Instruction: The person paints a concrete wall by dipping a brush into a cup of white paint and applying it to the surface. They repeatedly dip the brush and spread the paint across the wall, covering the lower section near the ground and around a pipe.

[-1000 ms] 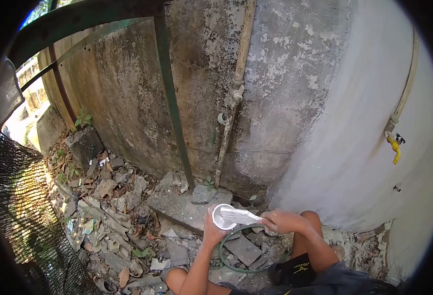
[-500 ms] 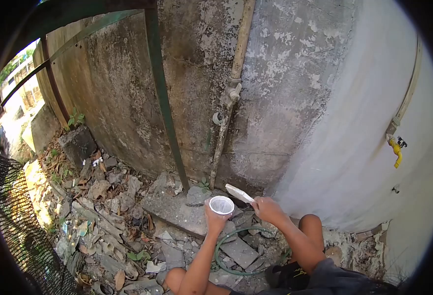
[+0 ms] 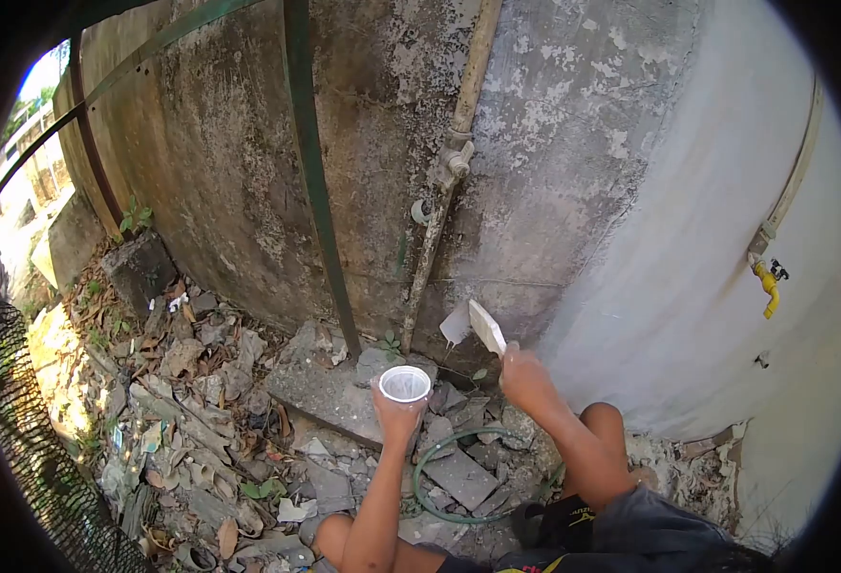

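My left hand [image 3: 398, 417] is wrapped around a white plastic cup [image 3: 406, 384], whose open top faces me and whose inside looks coated white. In my right hand [image 3: 523, 374] is the handle of a paintbrush [image 3: 486, 327], its wide head whitened and raised against the lower part of the stained wall [image 3: 525, 224]. Just left of the brush, a fresh white paint patch [image 3: 456, 325] shows on the wall, with drips running down. The handle is mostly hidden by my fingers.
An old pipe with a valve [image 3: 457, 162] runs down the wall beside a green metal post [image 3: 317, 181]. A yellow tap [image 3: 769, 286] sticks out at right. Broken concrete and leaves [image 3: 201, 420] cover the ground, with a green hose [image 3: 430, 497] near my knees. Black netting [image 3: 33, 430] hangs at left.
My right hand has raised the paintbrush to the wall, where a white patch now shows. My left hand and the cup appear slightly further left and higher, as the view has shifted.
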Motion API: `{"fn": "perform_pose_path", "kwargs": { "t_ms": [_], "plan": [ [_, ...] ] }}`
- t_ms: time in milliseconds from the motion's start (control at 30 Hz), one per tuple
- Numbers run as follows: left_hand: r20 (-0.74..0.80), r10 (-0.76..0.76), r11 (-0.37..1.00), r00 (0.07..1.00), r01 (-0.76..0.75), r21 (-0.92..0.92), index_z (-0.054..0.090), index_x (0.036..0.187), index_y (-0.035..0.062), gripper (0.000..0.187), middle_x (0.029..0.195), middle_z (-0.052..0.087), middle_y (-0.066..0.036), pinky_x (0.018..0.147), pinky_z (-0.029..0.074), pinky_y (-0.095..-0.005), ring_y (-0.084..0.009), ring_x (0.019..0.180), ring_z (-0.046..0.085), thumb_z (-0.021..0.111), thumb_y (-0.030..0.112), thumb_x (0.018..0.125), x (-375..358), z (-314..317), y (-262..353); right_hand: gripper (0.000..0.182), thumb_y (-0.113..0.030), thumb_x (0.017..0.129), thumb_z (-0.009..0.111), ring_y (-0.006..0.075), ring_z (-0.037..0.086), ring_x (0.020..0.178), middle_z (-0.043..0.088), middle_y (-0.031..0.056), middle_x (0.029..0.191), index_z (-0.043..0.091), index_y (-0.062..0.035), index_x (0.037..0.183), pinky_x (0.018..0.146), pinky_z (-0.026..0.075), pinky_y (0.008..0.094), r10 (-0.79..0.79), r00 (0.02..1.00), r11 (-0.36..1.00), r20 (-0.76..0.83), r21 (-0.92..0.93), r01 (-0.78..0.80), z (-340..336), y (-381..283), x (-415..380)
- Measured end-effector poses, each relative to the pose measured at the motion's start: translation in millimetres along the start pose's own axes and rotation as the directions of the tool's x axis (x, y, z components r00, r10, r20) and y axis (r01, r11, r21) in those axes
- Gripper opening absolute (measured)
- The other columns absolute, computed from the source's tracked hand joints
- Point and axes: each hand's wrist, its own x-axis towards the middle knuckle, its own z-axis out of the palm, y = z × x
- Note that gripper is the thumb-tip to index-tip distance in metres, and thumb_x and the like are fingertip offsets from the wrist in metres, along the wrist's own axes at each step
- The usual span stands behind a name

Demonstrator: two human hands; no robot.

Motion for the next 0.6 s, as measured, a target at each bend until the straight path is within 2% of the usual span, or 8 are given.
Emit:
{"fn": "perform_pose_path", "kwargs": {
  "t_ms": [100, 133, 167, 233, 333, 400, 533, 600],
  "plan": [
    [-0.070, -0.040, 0.997, 0.997, 0.035, -0.069, 0.043, 0.112, 0.0013, 0.076, 0.105, 0.058, -0.013, 0.088, 0.046, -0.0364, -0.0252, 0.098, 0.058, 0.088, 0.009, 0.051, 6, -10, -12, 0.022, -0.016, 0.095, 0.044, 0.0342, 0.065, 0.068, 0.062, 0.0225, 0.073, 0.048, 0.0058, 0.093, 0.059, 0.052, 0.0450, -0.018, 1.000, 0.984, 0.012, 0.178, 0.016, 81, 29, -35],
    [-0.093, -0.053, 0.995, 0.994, 0.045, -0.089, 0.043, 0.112, 0.0012, 0.076, 0.105, 0.058, -0.013, 0.088, 0.046, -0.0364, -0.0250, 0.098, 0.058, 0.088, 0.009, 0.051, 7, -12, -17, 0.022, -0.017, 0.096, 0.043, 0.0303, 0.063, 0.063, 0.059, 0.0191, 0.072, 0.047, 0.0048, 0.093, 0.056, 0.051, 0.0434, 0.130, 0.965, 0.877, 0.227, 0.428, -0.219, 100, 27, -42],
    [-0.084, -0.088, 0.994, 0.993, 0.081, -0.078, 0.040, 0.117, -0.0018, 0.082, 0.108, 0.057, -0.015, 0.091, 0.044, -0.0368, -0.0264, 0.102, 0.057, 0.088, 0.010, 0.052, 10, -15, -12, 0.022, -0.017, 0.097, 0.042, 0.0263, 0.061, 0.058, 0.057, 0.0157, 0.070, 0.047, 0.0037, 0.092, 0.053, 0.051, 0.0417, 0.199, 0.867, 0.666, 0.457, 0.586, -0.462, 119, 20, -43],
    [-0.060, -0.165, 0.985, 0.984, 0.162, -0.057, 0.033, 0.126, -0.0078, 0.094, 0.114, 0.056, -0.018, 0.098, 0.040, -0.0377, -0.0293, 0.110, 0.055, 0.088, 0.010, 0.052, 9, -21, 6, 0.023, -0.018, 0.100, 0.036, 0.0183, 0.052, 0.053, 0.050, 0.0093, 0.071, 0.047, 0.0009, 0.094, 0.050, 0.049, 0.0361, 0.170, 0.687, 0.122, 0.706, 0.677, -0.726, 172, 24, -31],
    [-0.078, -0.084, 0.985, 0.993, 0.071, -0.157, 0.044, 0.111, 0.0003, 0.075, 0.104, 0.058, -0.012, 0.087, 0.046, -0.0353, -0.0237, 0.097, 0.059, 0.088, 0.009, 0.052, 8, -18, 12, 0.020, -0.017, 0.099, 0.039, 0.0140, 0.046, 0.054, 0.049, 0.0062, 0.074, 0.046, 0.0003, 0.092, 0.047, 0.046, 0.0298, 0.116, 0.677, -0.158, 0.727, 0.686, -0.710, 184, 11, 1],
    [-0.105, -0.036, 0.996, 0.994, 0.028, -0.080, 0.044, 0.110, 0.0004, 0.074, 0.103, 0.058, -0.012, 0.087, 0.047, -0.0348, -0.0233, 0.096, 0.059, 0.088, 0.009, 0.052, 9, -16, 5, 0.019, -0.014, 0.099, 0.038, 0.0129, 0.044, 0.054, 0.048, 0.0075, 0.075, 0.045, 0.0031, 0.095, 0.045, 0.039, 0.0270, 0.125, 0.741, -0.332, 0.660, 0.732, -0.595, 171, 2, 27],
    [-0.067, -0.041, 0.993, 0.997, 0.033, -0.115, 0.044, 0.110, 0.0007, 0.072, 0.102, 0.058, -0.011, 0.086, 0.047, -0.0344, -0.0228, 0.094, 0.059, 0.088, 0.008, 0.053, 8, -13, 14, 0.020, -0.016, 0.100, 0.039, 0.0103, 0.042, 0.055, 0.048, 0.0064, 0.074, 0.045, 0.0036, 0.101, 0.043, 0.035, 0.0238, 0.014, 0.839, -0.385, 0.544, 0.777, -0.498, 56, -40, 51],
    [-0.067, -0.045, 0.994, 0.997, 0.038, -0.104, 0.044, 0.109, 0.0010, 0.071, 0.101, 0.058, -0.011, 0.085, 0.047, -0.0343, -0.0226, 0.094, 0.059, 0.088, 0.007, 0.053, 9, -13, 11, 0.022, -0.019, 0.100, 0.039, 0.0093, 0.041, 0.052, 0.048, 0.0043, 0.072, 0.046, 0.0021, 0.101, 0.040, 0.034, 0.0232, 0.007, 0.912, -0.288, 0.411, 0.874, -0.391, 1, -66, 37]
  ]
}}
